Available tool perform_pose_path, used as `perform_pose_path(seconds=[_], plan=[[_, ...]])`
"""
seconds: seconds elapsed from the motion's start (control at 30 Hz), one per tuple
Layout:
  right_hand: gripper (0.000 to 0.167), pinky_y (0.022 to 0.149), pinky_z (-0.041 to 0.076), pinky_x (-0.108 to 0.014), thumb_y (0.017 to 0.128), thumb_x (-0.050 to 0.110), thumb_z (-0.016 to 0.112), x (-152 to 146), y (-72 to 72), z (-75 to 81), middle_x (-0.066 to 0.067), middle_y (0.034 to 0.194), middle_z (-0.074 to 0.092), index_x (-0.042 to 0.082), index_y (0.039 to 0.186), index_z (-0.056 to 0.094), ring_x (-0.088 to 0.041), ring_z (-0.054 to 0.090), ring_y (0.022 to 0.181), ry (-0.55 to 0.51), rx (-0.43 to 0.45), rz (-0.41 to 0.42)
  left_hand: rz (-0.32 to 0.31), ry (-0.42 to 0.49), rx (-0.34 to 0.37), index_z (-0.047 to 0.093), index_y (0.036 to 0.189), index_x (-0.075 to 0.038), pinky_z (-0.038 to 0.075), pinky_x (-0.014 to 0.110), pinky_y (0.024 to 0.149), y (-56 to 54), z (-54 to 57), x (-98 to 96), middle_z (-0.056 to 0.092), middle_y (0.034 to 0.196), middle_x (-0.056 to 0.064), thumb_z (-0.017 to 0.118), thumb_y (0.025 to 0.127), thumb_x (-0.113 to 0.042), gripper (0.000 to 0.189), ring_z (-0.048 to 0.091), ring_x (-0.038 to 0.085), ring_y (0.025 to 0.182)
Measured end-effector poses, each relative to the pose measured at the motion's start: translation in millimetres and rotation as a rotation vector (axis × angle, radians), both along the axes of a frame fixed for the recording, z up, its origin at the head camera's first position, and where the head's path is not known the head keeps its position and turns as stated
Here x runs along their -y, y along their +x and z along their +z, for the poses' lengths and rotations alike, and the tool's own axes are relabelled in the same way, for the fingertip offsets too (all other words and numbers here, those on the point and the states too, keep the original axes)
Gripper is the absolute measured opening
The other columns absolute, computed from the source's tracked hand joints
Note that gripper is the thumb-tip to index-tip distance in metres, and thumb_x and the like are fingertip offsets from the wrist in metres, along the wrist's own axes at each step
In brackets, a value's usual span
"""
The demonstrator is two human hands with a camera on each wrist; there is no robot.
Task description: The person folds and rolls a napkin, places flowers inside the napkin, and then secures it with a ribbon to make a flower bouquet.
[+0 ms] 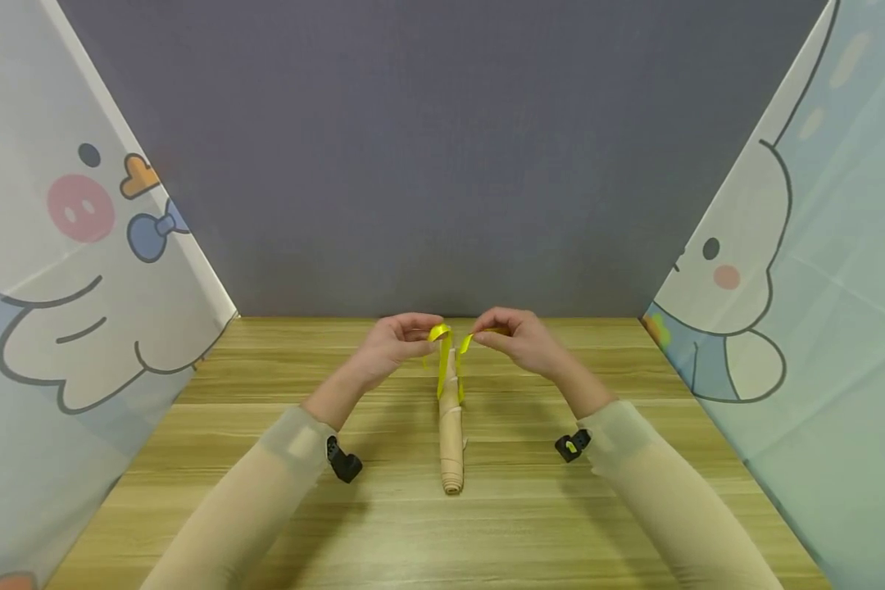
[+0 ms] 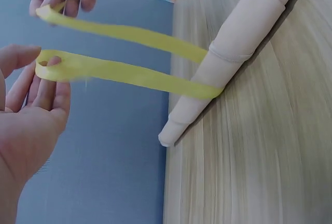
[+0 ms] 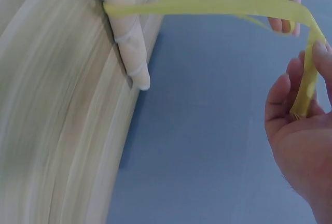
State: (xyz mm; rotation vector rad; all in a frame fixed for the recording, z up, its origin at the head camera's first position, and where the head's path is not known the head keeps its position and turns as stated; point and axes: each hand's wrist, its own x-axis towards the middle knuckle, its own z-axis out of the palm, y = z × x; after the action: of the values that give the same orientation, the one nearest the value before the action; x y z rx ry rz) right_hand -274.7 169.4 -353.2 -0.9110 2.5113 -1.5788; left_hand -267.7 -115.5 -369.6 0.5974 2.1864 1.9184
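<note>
A long beige roll (image 1: 451, 451), wound in layers and narrower at its far end, lies lengthwise on the table. Round its far half runs a yellow ribbon (image 2: 140, 76), both lengths of which rise from the roll toward the hands. The left hand (image 1: 391, 344) pinches one length, which loops over at its fingertips. On the other side, the right hand (image 1: 527, 340) pinches the second length between thumb and fingers; in the right wrist view the frayed ribbon end (image 3: 299, 111) hangs across its palm. Both hands are raised above the roll, a small gap apart.
The wood-grain table (image 1: 265, 492) meets a dark grey panel (image 1: 442, 164) at the back. Cartoon-printed sheets (image 1: 81, 270) stand along both sides. Small black cameras (image 1: 345, 461) are strapped to the wrists over pale sleeves.
</note>
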Motion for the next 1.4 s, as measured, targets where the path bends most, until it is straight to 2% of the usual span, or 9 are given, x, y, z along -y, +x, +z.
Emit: perform_pose_path(seconds=[0.1, 0.27, 0.63, 0.87, 1.07, 1.17, 1.27, 1.33, 1.4], plan=[[0.013, 0.088, 0.056, -0.033, 0.108, 0.017, 0.072, 9.1, -1.3, -2.1, -0.01, 0.124, 0.07, 0.011, 0.117, 0.08, -0.02, 0.065, 0.107, 0.011, -0.021, -0.017, -0.024, 0.007, 0.008, 0.06, 0.151, 0.003, 0.06, 0.033, 0.103, 0.3, -0.4, -4.8, 0.067, 0.149, 0.022, 0.072, 0.103, 0.001, 0.05, 0.067, 0.035, 0.137], [0.015, 0.089, 0.057, -0.036, 0.108, 0.019, 0.073, 19.6, -3.8, -7.4, -0.009, 0.128, 0.07, 0.013, 0.119, 0.081, -0.026, 0.066, 0.114, -0.001, -0.033, -0.041, -0.018, 0.013, 0.034, 0.061, 0.15, 0.0, 0.059, 0.036, 0.107, -0.1, -2.3, -9.1, 0.064, 0.153, 0.017, 0.077, 0.101, -0.002, 0.052, 0.065, 0.033, 0.14], [0.017, 0.088, 0.06, -0.033, 0.109, 0.019, 0.072, 30.8, -3.5, -16.2, -0.011, 0.119, 0.077, 0.01, 0.121, 0.079, -0.02, 0.07, 0.098, -0.066, 0.03, -0.019, 0.035, -0.033, 0.0, 0.07, 0.139, -0.004, 0.06, 0.023, 0.083, -2.5, -7.1, -10.5, 0.077, 0.129, 0.013, 0.076, 0.103, -0.006, 0.036, 0.075, 0.014, 0.104], [0.016, 0.087, 0.059, -0.037, 0.109, 0.018, 0.072, 31.8, -3.9, -20.1, -0.009, 0.116, 0.076, 0.011, 0.121, 0.079, -0.021, 0.067, 0.096, -0.051, 0.035, -0.028, 0.038, -0.04, -0.02, 0.07, 0.139, -0.002, 0.064, 0.031, 0.092, -2.2, -7.4, -10.5, 0.077, 0.129, 0.015, 0.076, 0.103, -0.005, 0.036, 0.075, 0.012, 0.102], [0.016, 0.092, 0.06, -0.04, 0.108, 0.019, 0.073, 32.6, -3.7, -20.8, -0.01, 0.12, 0.077, 0.009, 0.12, 0.079, -0.022, 0.069, 0.103, -0.057, 0.039, -0.043, 0.043, -0.062, -0.034, 0.071, 0.137, -0.002, 0.063, 0.036, 0.097, -1.4, -7.4, -10.3, 0.077, 0.13, 0.015, 0.075, 0.104, -0.006, 0.034, 0.074, 0.018, 0.106], [0.016, 0.097, 0.06, -0.048, 0.108, 0.02, 0.073, 32.8, -4.9, -22.4, -0.01, 0.122, 0.076, 0.01, 0.119, 0.079, -0.025, 0.07, 0.107, -0.064, 0.054, -0.042, 0.039, -0.065, -0.053, 0.073, 0.136, -0.002, 0.061, 0.036, 0.102, -0.7, -7.6, -10.9, 0.077, 0.133, 0.014, 0.074, 0.105, -0.005, 0.031, 0.072, 0.019, 0.116], [0.016, 0.1, 0.058, -0.056, 0.108, 0.02, 0.073, 33.4, -5.0, -23.1, -0.011, 0.122, 0.076, 0.01, 0.119, 0.079, -0.027, 0.07, 0.108, -0.067, 0.072, -0.035, 0.036, -0.057, -0.069, 0.074, 0.134, -0.001, 0.06, 0.031, 0.101, -0.7, -8.1, -12.0, 0.077, 0.135, 0.014, 0.074, 0.105, -0.004, 0.03, 0.07, 0.017, 0.121], [0.015, 0.1, 0.057, -0.057, 0.108, 0.02, 0.073, 33.8, -4.8, -23.2, -0.011, 0.121, 0.076, 0.01, 0.119, 0.079, -0.027, 0.069, 0.107, -0.067, 0.077, -0.033, 0.038, -0.05, -0.073, 0.074, 0.133, 0.0, 0.059, 0.027, 0.098, -0.5, -8.2, -12.5, 0.077, 0.134, 0.015, 0.073, 0.105, -0.004, 0.029, 0.07, 0.015, 0.119], [0.015, 0.098, 0.059, -0.051, 0.108, 0.02, 0.073, 34.0, -4.6, -22.9, -0.01, 0.119, 0.076, 0.01, 0.119, 0.079, -0.025, 0.069, 0.105, -0.065, 0.078, -0.034, 0.038, -0.043, -0.069, 0.074, 0.133, 0.0, 0.06, 0.027, 0.096, -0.3, -8.2, -12.7, 0.077, 0.134, 0.016, 0.073, 0.105, -0.003, 0.029, 0.071, 0.016, 0.115]])
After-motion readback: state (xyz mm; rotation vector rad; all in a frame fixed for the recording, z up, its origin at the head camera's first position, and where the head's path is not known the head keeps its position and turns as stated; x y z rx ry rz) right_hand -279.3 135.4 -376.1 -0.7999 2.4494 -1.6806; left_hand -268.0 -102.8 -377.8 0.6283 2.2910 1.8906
